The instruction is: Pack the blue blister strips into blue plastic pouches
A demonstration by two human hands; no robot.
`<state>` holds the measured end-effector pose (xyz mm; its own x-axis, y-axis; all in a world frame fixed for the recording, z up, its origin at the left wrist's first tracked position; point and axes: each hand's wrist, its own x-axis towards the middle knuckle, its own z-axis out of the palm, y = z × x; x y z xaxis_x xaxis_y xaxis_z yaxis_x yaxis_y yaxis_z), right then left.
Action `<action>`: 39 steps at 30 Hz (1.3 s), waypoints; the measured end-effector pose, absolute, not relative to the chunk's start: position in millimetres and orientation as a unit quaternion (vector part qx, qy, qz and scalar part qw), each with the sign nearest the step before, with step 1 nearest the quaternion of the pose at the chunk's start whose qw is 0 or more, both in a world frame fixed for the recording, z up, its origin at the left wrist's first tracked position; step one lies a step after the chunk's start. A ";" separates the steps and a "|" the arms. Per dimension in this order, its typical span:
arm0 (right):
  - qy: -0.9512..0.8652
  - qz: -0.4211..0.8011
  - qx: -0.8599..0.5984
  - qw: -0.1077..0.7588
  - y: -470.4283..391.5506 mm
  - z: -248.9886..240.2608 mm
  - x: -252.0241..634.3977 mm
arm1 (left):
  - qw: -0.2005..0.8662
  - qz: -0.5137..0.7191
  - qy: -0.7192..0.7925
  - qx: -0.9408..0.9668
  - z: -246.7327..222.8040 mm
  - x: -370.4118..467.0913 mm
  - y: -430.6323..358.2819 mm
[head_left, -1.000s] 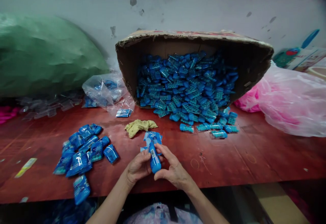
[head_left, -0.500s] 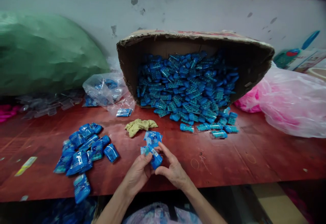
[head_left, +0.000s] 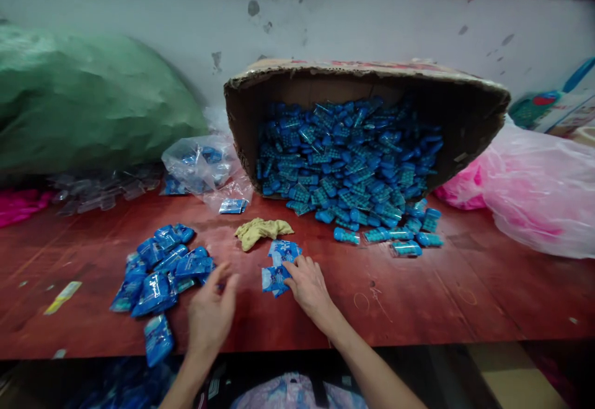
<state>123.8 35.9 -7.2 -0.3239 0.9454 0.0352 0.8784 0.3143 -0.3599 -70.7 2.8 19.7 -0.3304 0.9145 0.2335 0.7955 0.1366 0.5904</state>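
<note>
My left hand (head_left: 211, 313) is beside a pile of small glossy blue packets (head_left: 155, 291), thumb and fingers apart with nothing between them. A blue packet (head_left: 193, 265) lies on the right side of that pile, just beyond its fingertips. My right hand (head_left: 310, 288) reaches over several flat blue printed sachets (head_left: 274, 277) on the table. Its fingertips touch their right edge, the thumb apart from the fingers. Right behind the sachets is a crumpled yellow cloth (head_left: 263, 230).
A cardboard box (head_left: 372, 69) on its side holds many blue-capped clear tubes (head_left: 353, 173), some spilling onto the red table (head_left: 418, 303). A clear bag (head_left: 204, 161) and green sack (head_left: 93, 99) stand left. Pink-filled plastic bags (head_left: 543, 192) lie right.
The packet between both hands is no longer there, and another lies on the pile's right side. My left hand has moved left to the pile; my right is over the flat sachets.
</note>
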 end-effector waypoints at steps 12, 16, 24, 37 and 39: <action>-0.784 0.092 -0.593 0.159 50.9 -19.7 115.1 | 0.082 0.265 0.686 0.672 -40.0 -30.5 35.0; -0.769 0.138 -0.581 0.228 42.4 -3.3 126.7 | 0.240 0.428 0.673 0.554 -24.8 -29.6 34.3; -0.547 0.518 -0.483 0.447 24.3 6.4 129.2 | 0.578 0.450 0.591 0.337 -2.0 -5.9 17.1; -0.393 0.609 -0.498 0.476 31.3 -7.2 131.5 | 0.096 0.304 0.664 0.677 -12.0 -39.2 128.9; -0.396 0.599 -0.504 0.480 30.1 -11.1 132.3 | 0.107 0.288 0.670 0.676 -19.2 -41.6 145.3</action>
<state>132.3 30.1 -11.1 -0.0314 0.9740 -0.2246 -0.1765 -0.2265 -0.9579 -41.6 145.3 -19.2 -0.0624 0.9672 0.2460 0.8438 -0.0805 0.5306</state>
